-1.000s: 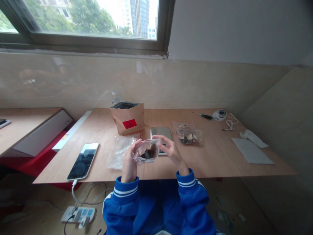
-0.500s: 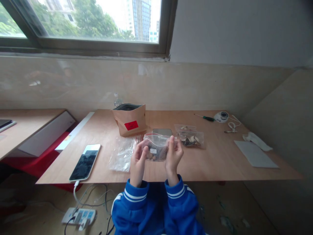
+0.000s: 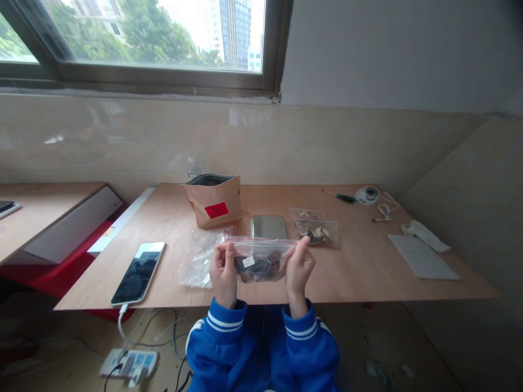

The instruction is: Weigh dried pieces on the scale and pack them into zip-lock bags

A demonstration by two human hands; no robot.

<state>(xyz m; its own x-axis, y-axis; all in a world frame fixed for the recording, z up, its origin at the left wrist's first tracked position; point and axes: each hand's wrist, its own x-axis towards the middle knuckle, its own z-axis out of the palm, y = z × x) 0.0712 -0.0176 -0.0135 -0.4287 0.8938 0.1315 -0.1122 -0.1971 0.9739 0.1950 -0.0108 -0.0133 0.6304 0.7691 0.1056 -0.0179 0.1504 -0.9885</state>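
Note:
A clear zip bag (image 3: 261,267) with dark and brown pieces and a small white label is stretched between my hands above the table's front part. My left hand (image 3: 224,272) pinches its left top corner, and my right hand (image 3: 300,269) grips the right top corner. Just behind the bag lies a flat silvery-grey device (image 3: 268,227). Empty-looking clear bags (image 3: 196,261) lie beside my left hand. Behind them stands an open brown paper pouch (image 3: 214,201) with a red label. Two filled zip bags (image 3: 321,233) rest beyond my right hand.
A phone (image 3: 139,275) with a charging cable lies at the table's left front. At the right are a screwdriver (image 3: 346,198), a white camera (image 3: 366,195) with its cord, and a white sheet (image 3: 423,258) with crumpled tissue. A power strip (image 3: 129,366) sits below.
My hands have moved apart and slightly lower, pulling the bag's top edge straight. More of the grey device shows behind it. The view has shifted slightly.

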